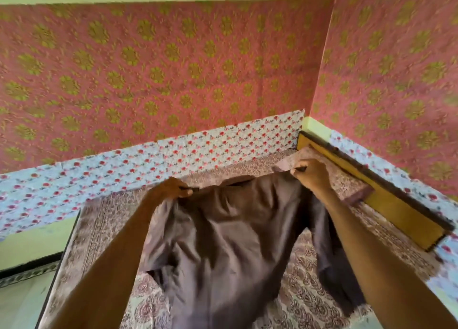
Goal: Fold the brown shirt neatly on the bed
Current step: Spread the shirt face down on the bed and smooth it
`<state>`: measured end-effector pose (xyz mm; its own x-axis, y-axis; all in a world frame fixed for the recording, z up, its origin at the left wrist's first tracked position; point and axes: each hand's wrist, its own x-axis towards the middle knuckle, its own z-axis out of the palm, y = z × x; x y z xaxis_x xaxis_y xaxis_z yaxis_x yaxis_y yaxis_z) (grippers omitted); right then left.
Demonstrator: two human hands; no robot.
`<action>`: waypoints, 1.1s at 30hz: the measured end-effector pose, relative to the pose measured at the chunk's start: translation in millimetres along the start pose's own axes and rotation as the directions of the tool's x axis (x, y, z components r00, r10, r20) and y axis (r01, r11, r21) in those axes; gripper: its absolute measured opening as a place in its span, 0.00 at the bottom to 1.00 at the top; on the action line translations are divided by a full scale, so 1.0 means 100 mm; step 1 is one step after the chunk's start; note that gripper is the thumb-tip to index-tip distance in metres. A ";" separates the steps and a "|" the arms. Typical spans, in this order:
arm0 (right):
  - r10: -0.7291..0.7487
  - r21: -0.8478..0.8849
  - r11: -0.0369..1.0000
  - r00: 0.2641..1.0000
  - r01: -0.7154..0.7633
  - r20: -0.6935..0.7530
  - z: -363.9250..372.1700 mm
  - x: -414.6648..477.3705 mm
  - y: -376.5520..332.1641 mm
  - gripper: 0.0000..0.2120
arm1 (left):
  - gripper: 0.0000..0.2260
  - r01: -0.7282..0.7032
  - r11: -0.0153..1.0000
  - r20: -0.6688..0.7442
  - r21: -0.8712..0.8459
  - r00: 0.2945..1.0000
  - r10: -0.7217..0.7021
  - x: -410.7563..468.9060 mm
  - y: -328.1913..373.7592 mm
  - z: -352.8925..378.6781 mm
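Shirt [223, 242] held up; folding not yet begun.
In the head view it is pinched by the left hand [173, 188] and right hand [311, 173], apparently at the shoulders, and hangs between them over the bed [309, 291]; next it must be laid flat.

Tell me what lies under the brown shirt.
The brown shirt, gripped by the left hand and right hand, hangs over the patterned bedsheet, which shows around it. The sheet directly beneath the cloth is hidden.
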<state>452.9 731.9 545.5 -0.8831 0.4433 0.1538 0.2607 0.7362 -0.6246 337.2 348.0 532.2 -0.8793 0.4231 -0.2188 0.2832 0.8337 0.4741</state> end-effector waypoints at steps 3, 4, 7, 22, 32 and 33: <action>0.244 -0.216 0.957 0.941 -0.195 0.234 0.43 0.10 0.18 0.22 | 0.12 0.046 0.998 0.126 -0.034 0.991 -0.042 0.28 -0.35 0.36; 0.309 -0.276 0.935 0.894 -0.223 0.326 0.57 0.15 0.24 0.28 | 0.12 0.052 0.990 0.075 -0.131 0.996 -0.042 0.38 -0.50 0.49; 0.390 -0.416 0.890 0.788 -0.188 0.477 0.99 0.39 0.41 0.35 | 0.08 0.063 0.918 -0.079 -0.392 0.992 -0.102 0.66 -0.89 0.87; 0.244 -0.245 0.944 0.968 -0.222 0.061 4.26 1.52 2.05 0.08 | 0.13 0.378 0.759 -0.185 -0.530 0.822 -0.539 3.20 -2.53 2.85; 0.119 -0.127 0.976 0.924 -0.176 -0.363 5.81 3.14 2.40 0.10 | 0.09 0.300 0.811 -0.606 -0.502 0.547 -0.577 4.93 -3.21 3.18; 0.135 -0.168 0.967 0.944 -0.192 -0.299 5.95 3.25 2.44 0.10 | 0.10 0.319 0.832 -0.584 -0.453 0.599 -0.548 5.05 -3.31 3.23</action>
<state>-2.7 751.2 -12.8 -0.6820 0.6713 0.2902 0.4868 0.7128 -0.5048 -77.4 400.1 -10.8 -0.9054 -0.4108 0.1076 -0.2185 0.6681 0.7113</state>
